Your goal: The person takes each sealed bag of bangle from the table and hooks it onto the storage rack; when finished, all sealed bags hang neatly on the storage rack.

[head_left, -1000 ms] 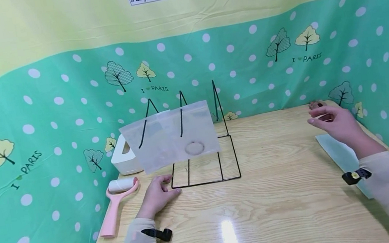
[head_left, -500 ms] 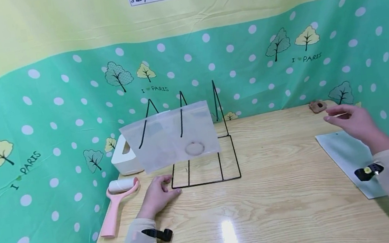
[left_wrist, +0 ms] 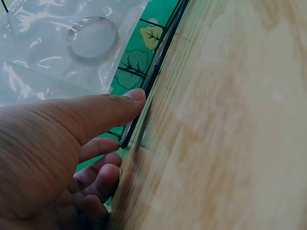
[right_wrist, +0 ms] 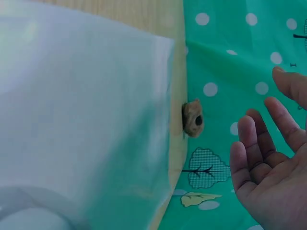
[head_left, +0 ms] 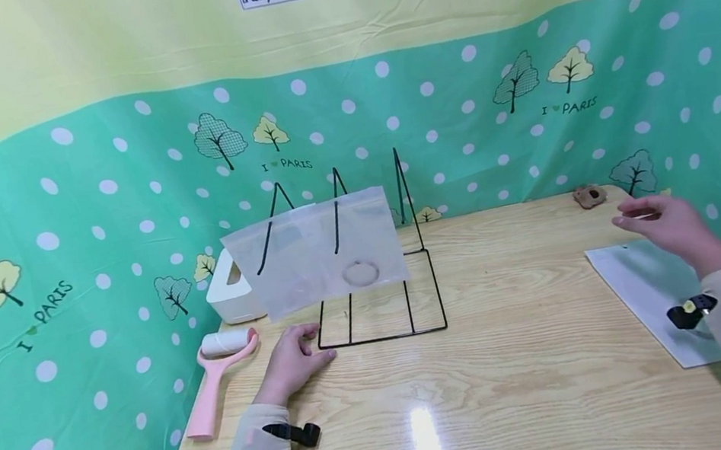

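My left hand point(head_left: 291, 361) rests on the table at the front left corner of a black wire rack point(head_left: 383, 339). In the left wrist view its thumb lies along the rack's dark rod and its fingers bend loosely near the corner; firm contact cannot be told. A translucent plastic bag point(head_left: 310, 259) with a round ring mark leans tilted in the rack, between its upright wires. My right hand point(head_left: 672, 223) hovers, loosely bent and holding nothing, above a second pale, translucent bag point(head_left: 640, 293) lying flat at the right. The right wrist view shows that bag point(right_wrist: 86, 105) beside the hand.
A pink-handled lint roller point(head_left: 207, 392) lies left of my left hand. Behind it stands a white box point(head_left: 233, 300) with an opening on top. A small brown lump with a dark spot point(head_left: 589, 196) sits at the back right corner. Patterned cloth point(head_left: 456, 119) surrounds the table.
My right hand has drawn back to the right and slightly nearer, uncovering the brown lump and more of the flat bag. The left hand, rack and leaning bag stay put.
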Demonstrator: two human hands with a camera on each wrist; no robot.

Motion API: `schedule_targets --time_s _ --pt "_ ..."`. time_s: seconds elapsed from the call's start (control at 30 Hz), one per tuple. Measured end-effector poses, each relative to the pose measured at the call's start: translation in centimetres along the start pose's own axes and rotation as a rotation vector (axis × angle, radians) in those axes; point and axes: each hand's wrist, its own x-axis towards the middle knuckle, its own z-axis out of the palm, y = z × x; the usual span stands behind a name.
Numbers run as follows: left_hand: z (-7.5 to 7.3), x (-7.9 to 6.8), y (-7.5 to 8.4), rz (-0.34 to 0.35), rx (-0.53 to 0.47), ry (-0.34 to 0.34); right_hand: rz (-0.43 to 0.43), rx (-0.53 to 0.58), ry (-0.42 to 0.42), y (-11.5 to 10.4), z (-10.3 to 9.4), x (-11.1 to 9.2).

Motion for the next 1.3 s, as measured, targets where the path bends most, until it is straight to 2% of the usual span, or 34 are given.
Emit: schedule_targets --time_s 0.33,0.57,0.87,1.3 --pt "0.0 0.0 -0.1 -0.008 -0.012 -0.002 0.019 -0.029 -0.018 2.0 0.1 0.4" --pt "-0.1 -0.2 0.1 -0.001 0.001 0.007 0.045 -0.044 -0.104 3.8 0.0 0.8" --pt "0.0 -0.2 0.2 -0.014 0.009 -0.001 0.073 -0.052 -0.145 5.6 0.2 0.9" --pt "-0.1 -0.3 0.5 -0.020 0.007 0.005 0.107 -0.087 -0.139 6.4 0.6 1.1"
